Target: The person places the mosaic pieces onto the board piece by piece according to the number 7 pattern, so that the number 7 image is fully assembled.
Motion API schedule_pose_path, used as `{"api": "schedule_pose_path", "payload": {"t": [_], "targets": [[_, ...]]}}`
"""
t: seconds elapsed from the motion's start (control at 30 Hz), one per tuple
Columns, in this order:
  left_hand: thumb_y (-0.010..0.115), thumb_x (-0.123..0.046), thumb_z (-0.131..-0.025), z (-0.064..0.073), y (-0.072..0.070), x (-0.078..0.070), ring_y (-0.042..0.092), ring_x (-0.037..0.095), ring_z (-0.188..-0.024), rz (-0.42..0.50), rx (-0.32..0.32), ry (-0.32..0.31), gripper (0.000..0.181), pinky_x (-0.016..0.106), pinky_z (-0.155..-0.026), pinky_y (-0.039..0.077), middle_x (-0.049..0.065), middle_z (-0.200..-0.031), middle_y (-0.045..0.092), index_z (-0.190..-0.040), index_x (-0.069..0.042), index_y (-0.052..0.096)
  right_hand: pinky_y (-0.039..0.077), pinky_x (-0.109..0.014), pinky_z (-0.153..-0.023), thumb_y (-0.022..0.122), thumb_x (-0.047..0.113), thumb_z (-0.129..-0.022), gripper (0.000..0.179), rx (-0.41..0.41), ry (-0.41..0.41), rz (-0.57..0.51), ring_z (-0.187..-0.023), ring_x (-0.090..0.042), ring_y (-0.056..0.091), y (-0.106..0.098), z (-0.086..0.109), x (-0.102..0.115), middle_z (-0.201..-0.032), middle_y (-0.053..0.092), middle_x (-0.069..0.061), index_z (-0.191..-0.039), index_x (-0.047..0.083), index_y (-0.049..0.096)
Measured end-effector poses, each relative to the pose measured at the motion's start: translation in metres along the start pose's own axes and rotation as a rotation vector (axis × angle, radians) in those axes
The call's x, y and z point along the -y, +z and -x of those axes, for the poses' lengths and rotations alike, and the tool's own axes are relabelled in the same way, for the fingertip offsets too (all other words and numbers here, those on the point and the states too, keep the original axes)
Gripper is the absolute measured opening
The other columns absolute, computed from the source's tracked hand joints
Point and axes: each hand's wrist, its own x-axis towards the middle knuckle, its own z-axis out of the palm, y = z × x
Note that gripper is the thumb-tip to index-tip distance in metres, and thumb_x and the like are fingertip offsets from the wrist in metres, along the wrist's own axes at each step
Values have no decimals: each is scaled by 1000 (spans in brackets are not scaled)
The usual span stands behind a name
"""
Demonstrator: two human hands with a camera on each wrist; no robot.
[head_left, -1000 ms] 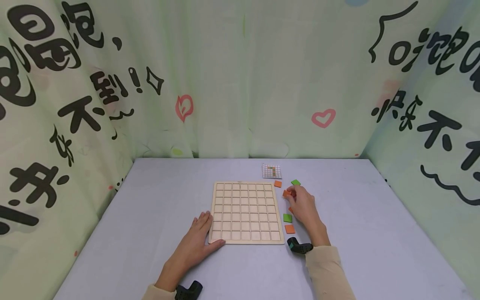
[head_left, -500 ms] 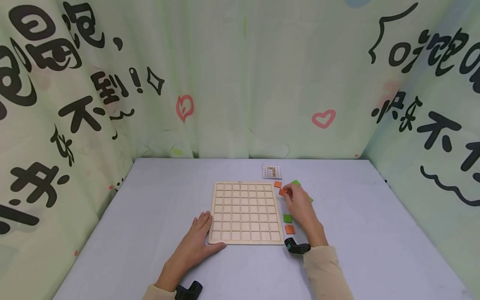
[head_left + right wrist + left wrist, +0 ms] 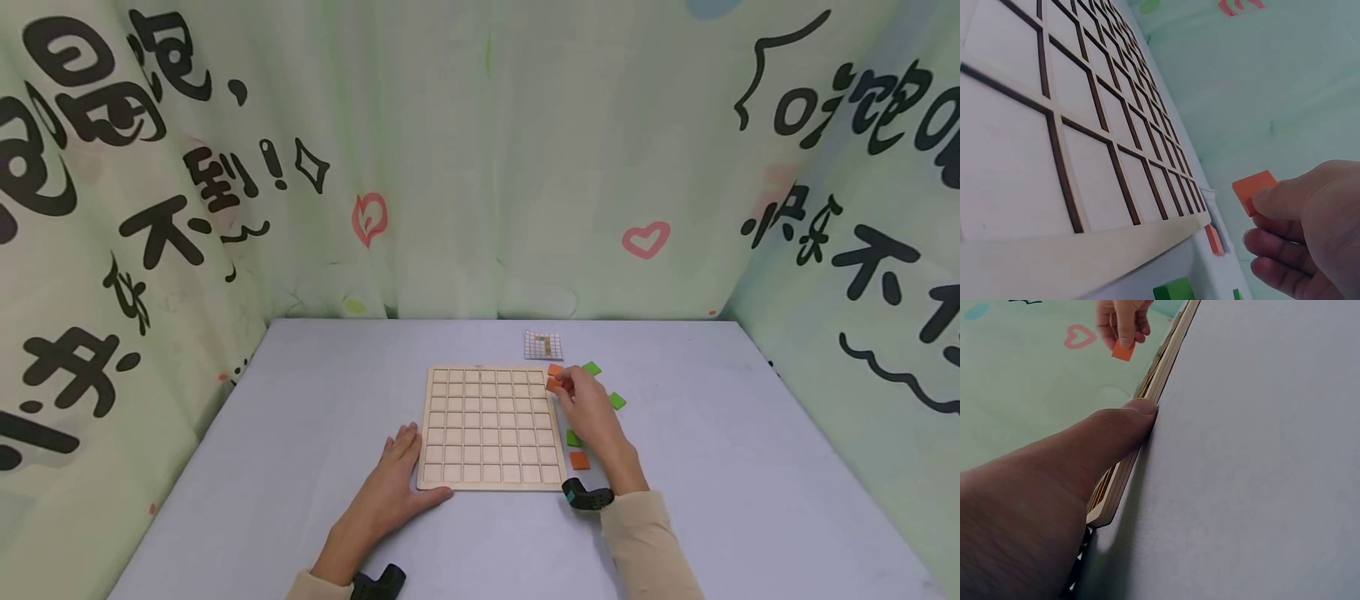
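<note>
Right hand (image 3: 595, 414): thumb and fingers pinch an orange tile (image 3: 1254, 189).
Orange tile: raised, near the far right corner of the gridded board (image 3: 491, 426).
Left hand (image 3: 390, 477): fingers straight at the board's left edge, thumb touching its near edge.
Gridded board: flat on the worktop (image 3: 337, 375).
Loose tiles: three green tiles (image 3: 617, 401) and two other orange tiles (image 3: 580, 461), right of the board.
Card (image 3: 542, 344): small, grid-printed, beyond the board's far edge.

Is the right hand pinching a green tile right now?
No, the right wrist view shows the right hand pinching an orange square tile.
</note>
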Motion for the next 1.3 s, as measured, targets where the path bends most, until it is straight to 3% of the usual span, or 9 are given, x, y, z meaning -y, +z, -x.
{"api": "schedule_pose_path", "payload": {"t": [0.4,0.83,1.3], "targets": [[80,-54,-79,1,-1,0,25,36,-153,-12,7,-5,103,50,-127,21,21,-161,33,-150,7,38,53,-35,-76,61,8,-99,21,-4,-47,-1,-87,-22,59,9,1,8,-101,63,-14,-118,-2,61],[77,-54,-81,0,1,0,25,35,-153,-25,6,5,100,49,-127,20,21,-161,33,-150,7,38,52,-31,-76,61,10,-99,20,53,-64,-12,-88,-19,57,16,-5,23,-102,63,-10,-118,2,62],[77,-56,-81,-2,2,1,26,36,-153,-25,2,5,101,49,-127,21,21,-161,33,-150,6,38,54,-35,-79,59,12,-101,20,103,-77,-65,-91,-20,60,30,-18,35,-106,66,-10,-118,3,63]]}}
